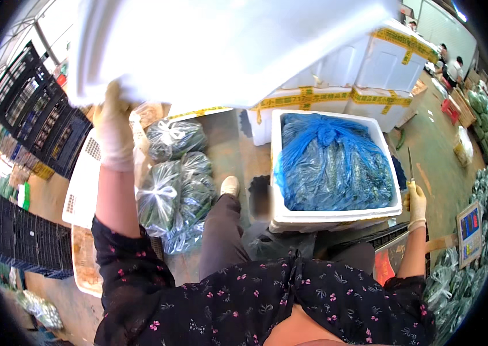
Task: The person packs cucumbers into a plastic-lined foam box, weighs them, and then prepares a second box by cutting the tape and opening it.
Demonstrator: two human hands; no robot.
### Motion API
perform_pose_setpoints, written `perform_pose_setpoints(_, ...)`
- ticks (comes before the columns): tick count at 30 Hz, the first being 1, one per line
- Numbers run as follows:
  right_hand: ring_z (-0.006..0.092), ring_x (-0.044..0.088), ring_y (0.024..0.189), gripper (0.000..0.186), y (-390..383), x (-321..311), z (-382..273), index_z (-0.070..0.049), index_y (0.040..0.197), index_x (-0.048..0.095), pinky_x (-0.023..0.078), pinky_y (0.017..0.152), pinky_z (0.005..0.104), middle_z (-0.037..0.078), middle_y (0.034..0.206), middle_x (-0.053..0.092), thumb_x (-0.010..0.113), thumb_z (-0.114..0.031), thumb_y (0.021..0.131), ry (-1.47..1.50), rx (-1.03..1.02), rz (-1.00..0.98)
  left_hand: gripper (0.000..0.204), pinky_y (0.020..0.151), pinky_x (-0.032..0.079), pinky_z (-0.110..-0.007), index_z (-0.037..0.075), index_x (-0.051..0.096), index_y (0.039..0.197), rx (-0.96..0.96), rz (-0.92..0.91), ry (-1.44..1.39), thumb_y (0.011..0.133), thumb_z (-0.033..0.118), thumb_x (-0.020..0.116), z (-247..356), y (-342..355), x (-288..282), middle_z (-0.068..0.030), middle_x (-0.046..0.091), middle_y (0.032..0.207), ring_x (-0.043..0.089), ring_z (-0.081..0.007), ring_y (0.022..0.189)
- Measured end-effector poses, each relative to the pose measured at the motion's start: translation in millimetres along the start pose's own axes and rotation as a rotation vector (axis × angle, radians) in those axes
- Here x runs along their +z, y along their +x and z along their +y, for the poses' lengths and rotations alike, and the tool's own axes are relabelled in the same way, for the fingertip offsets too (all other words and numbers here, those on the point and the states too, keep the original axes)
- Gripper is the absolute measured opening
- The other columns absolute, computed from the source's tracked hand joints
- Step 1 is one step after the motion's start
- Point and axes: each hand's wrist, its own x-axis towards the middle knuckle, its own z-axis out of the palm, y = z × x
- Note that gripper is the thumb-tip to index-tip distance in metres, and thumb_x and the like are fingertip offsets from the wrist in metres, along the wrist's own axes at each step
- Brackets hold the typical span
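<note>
My left hand (pixel 114 124), in a pale glove, is raised and grips the edge of a large white foam lid (pixel 198 52). The lid is tilted and slightly blurred across the top of the view. My right hand (pixel 415 203), also gloved, is closed round a knife (pixel 410 164), its thin blade pointing up. Between my hands stands an uncovered white foam box (pixel 277 161). Inside it lies a knotted blue plastic bag (pixel 336 164) full of dark green vegetables, whose kind I cannot make out.
Tied clear bags of greens (pixel 174 193) lie left of my foot, beside white plastic crates (pixel 82 184). Taped foam boxes (pixel 365 75) are stacked behind the box. Black crates (pixel 30 236) stand far left; a scale display (pixel 468 233) is at right. Other people (pixel 454 69) are in the background.
</note>
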Motion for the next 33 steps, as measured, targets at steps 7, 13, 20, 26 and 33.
perform_pose_setpoints(7, 0.0013, 0.043, 0.045, 0.034, -94, 53, -56, -0.009, 0.106, 0.063, 0.031, 0.04, 0.0158, -0.004, 0.062, 0.051, 0.055, -0.039, 0.09, 0.162, -0.05, -0.165, 0.033, 0.064, 0.042, -0.035, 0.01, 0.046, 0.064, -0.369, 0.481, -0.264, 0.09, 0.029, 0.054, 2, -115, -139, -0.0026, 0.049, 0.061, 0.049, -0.0192, 0.064)
perform_pose_setpoints(13, 0.002, 0.044, 0.048, 0.038, -151, 100, -98, -0.003, 0.113, 0.058, 0.032, 0.043, 0.0154, -0.003, 0.064, 0.053, 0.056, -0.034, 0.091, 0.247, -0.107, -0.42, 0.028, 0.077, 0.049, -0.049, 0.007, 0.056, 0.085, -0.537, 0.749, -0.352, 0.084, 0.034, 0.064, -53, -145, -175, -0.0056, 0.053, 0.072, 0.056, -0.0285, 0.072)
perform_pose_setpoints(20, 0.0043, 0.045, 0.054, 0.035, -162, 154, -158, 0.0, 0.121, 0.052, 0.038, 0.051, 0.017, 0.001, 0.072, 0.053, 0.05, -0.008, 0.087, 0.238, -0.169, -0.598, 0.032, 0.078, 0.049, -0.048, 0.005, 0.057, 0.1, -0.482, 0.639, -0.313, 0.083, 0.03, 0.065, -86, -98, -147, -0.0094, 0.056, 0.085, 0.056, -0.0281, 0.082)
perform_pose_setpoints(26, 0.0054, 0.048, 0.058, 0.035, -164, 251, -236, 0.001, 0.124, 0.047, 0.041, 0.053, 0.0191, 0.003, 0.079, 0.056, 0.05, -0.015, 0.092, 0.411, -0.466, -0.765, 0.036, 0.079, 0.054, -0.047, 0.003, 0.053, 0.111, -0.468, 0.624, -0.345, 0.084, 0.026, 0.063, -78, -107, -152, -0.0109, 0.058, 0.101, 0.056, -0.0284, 0.086)
perform_pose_setpoints(33, 0.0063, 0.048, 0.059, 0.03, -201, 311, -311, -0.003, 0.121, 0.049, 0.042, 0.053, 0.0213, 0.005, 0.077, 0.057, 0.049, -0.014, 0.093, 0.829, -1.021, -0.641, 0.031, 0.077, 0.051, -0.044, 0.004, 0.055, 0.107, -0.423, 0.706, -0.363, 0.086, 0.026, 0.06, -31, -137, -178, -0.0104, 0.058, 0.101, 0.056, -0.0272, 0.085)
